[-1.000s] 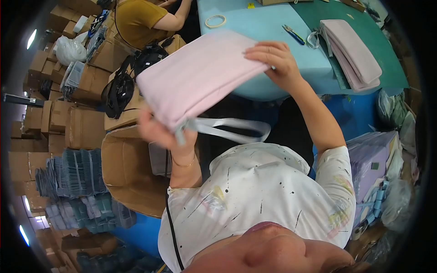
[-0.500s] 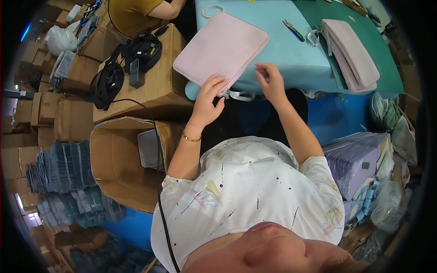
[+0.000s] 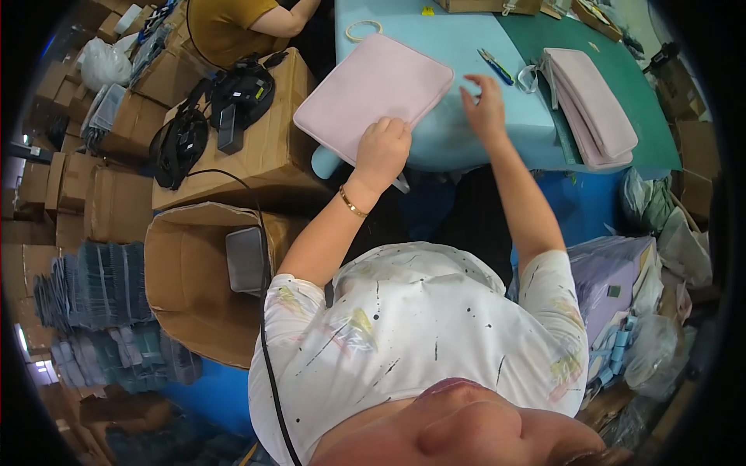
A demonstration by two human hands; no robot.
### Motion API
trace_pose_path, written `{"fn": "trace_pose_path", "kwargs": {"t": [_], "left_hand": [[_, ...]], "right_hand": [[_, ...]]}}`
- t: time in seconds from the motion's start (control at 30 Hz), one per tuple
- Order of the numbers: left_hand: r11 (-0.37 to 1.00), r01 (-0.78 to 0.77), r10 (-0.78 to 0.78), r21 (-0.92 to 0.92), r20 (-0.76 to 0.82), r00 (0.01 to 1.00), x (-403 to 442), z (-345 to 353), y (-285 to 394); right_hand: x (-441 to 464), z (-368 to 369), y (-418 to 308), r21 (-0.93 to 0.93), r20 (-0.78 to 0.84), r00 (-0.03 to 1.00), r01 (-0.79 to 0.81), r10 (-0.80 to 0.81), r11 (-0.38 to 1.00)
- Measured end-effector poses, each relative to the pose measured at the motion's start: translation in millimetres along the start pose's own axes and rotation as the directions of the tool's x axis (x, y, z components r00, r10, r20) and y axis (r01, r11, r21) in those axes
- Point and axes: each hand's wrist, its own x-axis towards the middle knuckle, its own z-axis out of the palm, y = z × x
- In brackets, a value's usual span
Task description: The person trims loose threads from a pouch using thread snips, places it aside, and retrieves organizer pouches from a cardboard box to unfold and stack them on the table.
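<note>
Here, has left hand (image 3: 383,152) curled, unclear if pinching, on near edge of pink pouch (image 3: 371,89), right hand (image 3: 485,110) spread just right of it.

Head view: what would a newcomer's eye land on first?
Probably the pale pink pouch on the light blue table, with the left hand over its near corner and the right hand apart from it, to its right. Next, the pink stack on the green mat farther right.
</note>
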Motion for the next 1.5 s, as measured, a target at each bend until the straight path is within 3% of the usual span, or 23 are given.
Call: {"fn": "trace_pose_path", "kwargs": {"t": [0.03, 0.13, 0.23, 0.43, 0.53, 0.63, 0.73, 0.83, 0.9, 0.97, 1.03, 1.07, 1.2, 1.27, 1.33, 1.5], "left_hand": [[1.0, -0.023, 0.023, 0.008, 0.006, 1.0, 0.7, -0.2, -1.5], [1.0, -0.01, 0.01, 0.016, -0.009, 1.0, -1.5, -5.1, -2.6], [1.0, -0.007, 0.007, 0.028, -0.015, 1.0, -1.5, -7.1, -2.6], [0.998, 0.03, -0.028, 0.05, -0.027, 0.999, -3.6, -2.6, 0.3], [0.989, 0.131, -0.13, -0.074, 0.026, 0.991, -4.7, 2.0, -5.9], [0.926, 0.273, -0.278, -0.26, 0.019, 0.96, -9.3, -3.3, -6.9], [0.883, 0.32, -0.334, -0.343, 0.021, 0.942, -20.3, -5.8, -8.3], [0.87, 0.32, -0.324, -0.376, 0.056, 0.944, -25.7, -13.6, -3.1], [0.877, 0.31, -0.321, -0.367, 0.033, 0.947, -27.2, -15.3, 0.2], [0.894, 0.291, -0.308, -0.341, 0.005, 0.952, -28.0, -13.5, 1.3], [0.919, 0.256, -0.274, -0.299, -0.021, 0.961, -27.9, -9.7, 2.0], [0.938, 0.234, -0.245, -0.255, -0.012, 0.97, -24.8, -9.5, 3.3], [0.981, 0.154, -0.153, -0.122, 0.017, 0.988, -9.7, -8.9, 8.3], [0.987, 0.135, -0.135, -0.091, 0.007, 0.991, -7.5, -4.3, 7.3], [0.989, 0.128, -0.131, -0.077, -0.024, 0.991, -8.1, 2.1, 4.4], [0.992, 0.124, -0.124, -0.019, -0.046, 0.991, -8.9, 4.3, 4.9]], "right_hand": [[17.9, -1.6, 19.3, -0.146, -0.032, 0.994, 0.095, -0.101, 0.985], [51.8, -2.2, 57.4, -0.443, -0.033, 0.985, 0.137, -0.169, 0.886], [55.3, 1.3, 76.2, -0.589, 0.123, 0.988, 0.145, -0.09, 0.795], [54.2, 0.8, 82.1, -0.514, 0.214, 0.977, 0.129, -0.019, 0.848], [50.2, 3.1, 75.5, -0.518, -0.019, 0.989, 0.113, -0.144, 0.848], [48.6, -0.3, 74.2, -0.642, -0.035, 0.998, 0.023, -0.059, 0.767], [49.7, -6.9, 73.0, -0.587, 0.147, 0.989, 0.08, 0.008, 0.806], [43.8, -11.5, 59.6, -0.579, 0.105, 0.988, -0.035, 0.117, 0.814], [27.2, -20.4, 34.8, -0.3, 0.043, 0.982, -0.162, 0.183, 0.94], [-0.7, -24.6, 7.6, 0.078, 0.066, 0.957, -0.286, 0.281, 0.955], [-34.8, -24.8, -13.7, 0.489, 0.181, 0.913, -0.406, 0.365, 0.772], [-52.7, -23.1, -17.4, 0.547, 0.236, 0.884, -0.464, 0.403, 0.697], [-104.7, -15.6, -40.0, 0.608, 0.363, 0.834, -0.549, 0.415, 0.573], [-131.6, -1.8, -31.1, 0.525, 0.317, 0.889, -0.456, 0.332, 0.719], [-146.3, 2.6, -33.8, 0.479, 0.32, 0.893, -0.441, 0.317, 0.759], [-150.7, 8.8, -49.4, 0.486, 0.386, 0.846, -0.526, 0.368, 0.698]]}}
